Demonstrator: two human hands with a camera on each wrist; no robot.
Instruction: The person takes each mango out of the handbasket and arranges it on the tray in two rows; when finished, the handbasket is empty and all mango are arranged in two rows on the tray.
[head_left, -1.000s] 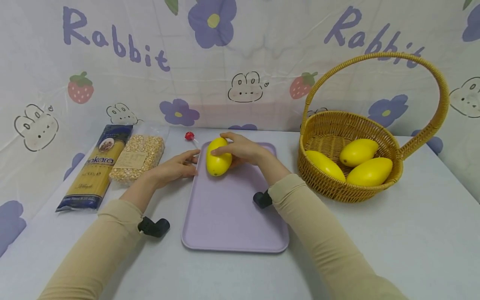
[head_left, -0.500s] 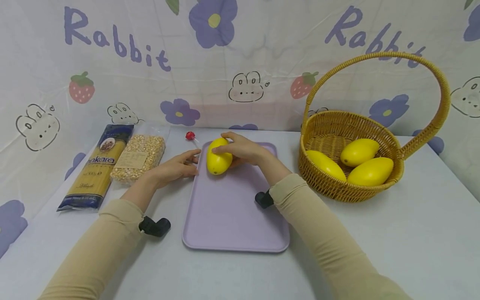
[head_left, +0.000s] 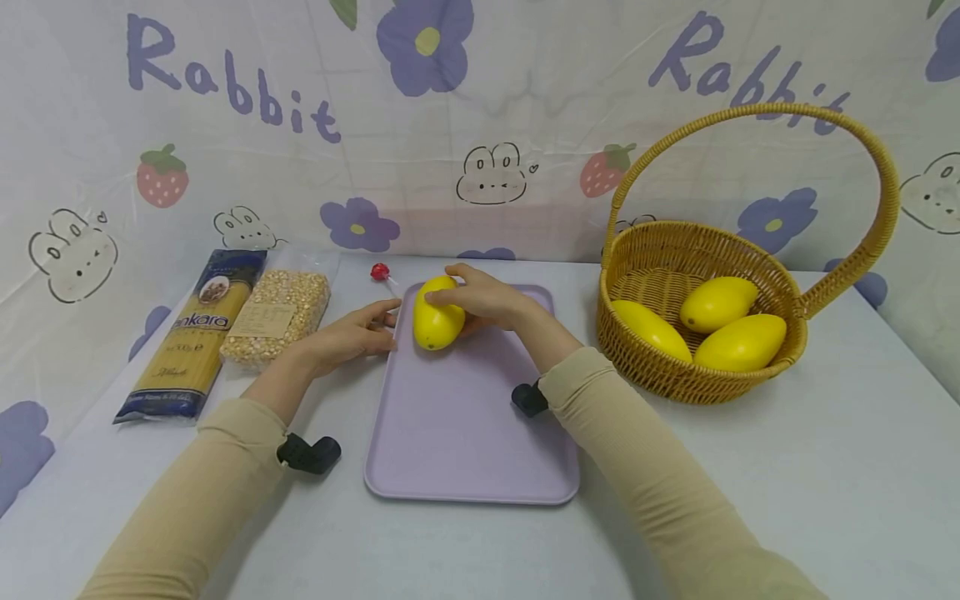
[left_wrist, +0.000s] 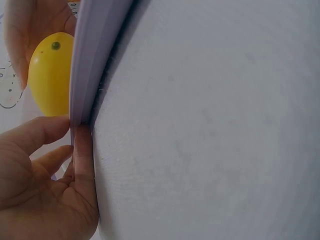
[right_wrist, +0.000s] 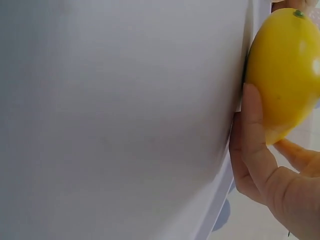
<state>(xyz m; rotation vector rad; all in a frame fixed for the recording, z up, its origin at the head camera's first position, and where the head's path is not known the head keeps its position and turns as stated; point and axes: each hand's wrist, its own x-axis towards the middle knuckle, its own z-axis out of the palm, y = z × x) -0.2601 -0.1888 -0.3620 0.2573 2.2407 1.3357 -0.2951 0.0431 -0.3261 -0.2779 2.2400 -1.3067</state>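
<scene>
In the head view, my right hand (head_left: 486, 300) holds a smooth yellow mango (head_left: 438, 330) at the far left corner of a lilac tray (head_left: 468, 433). The right wrist view has the mango (right_wrist: 285, 70) low against the tray, fingers along its side. My left hand (head_left: 348, 340) is at the tray's left rim. In the left wrist view this hand (left_wrist: 45, 182) pinches the rim, thumb on the upper side and a finger beneath. The mango's far side is partly covered by my right hand.
A wicker basket (head_left: 606, 346) with a tall handle stands at right, holding several more mangoes (head_left: 738, 343). At left lie a pasta packet (head_left: 183, 346) and a bag of corn kernels (head_left: 281, 308). A red lollipop (head_left: 380, 272) lies behind the tray's far left corner.
Almost nothing differs. The mango and right hand have shifted very slightly, and the left hand keeps its place at the tray's rim.
</scene>
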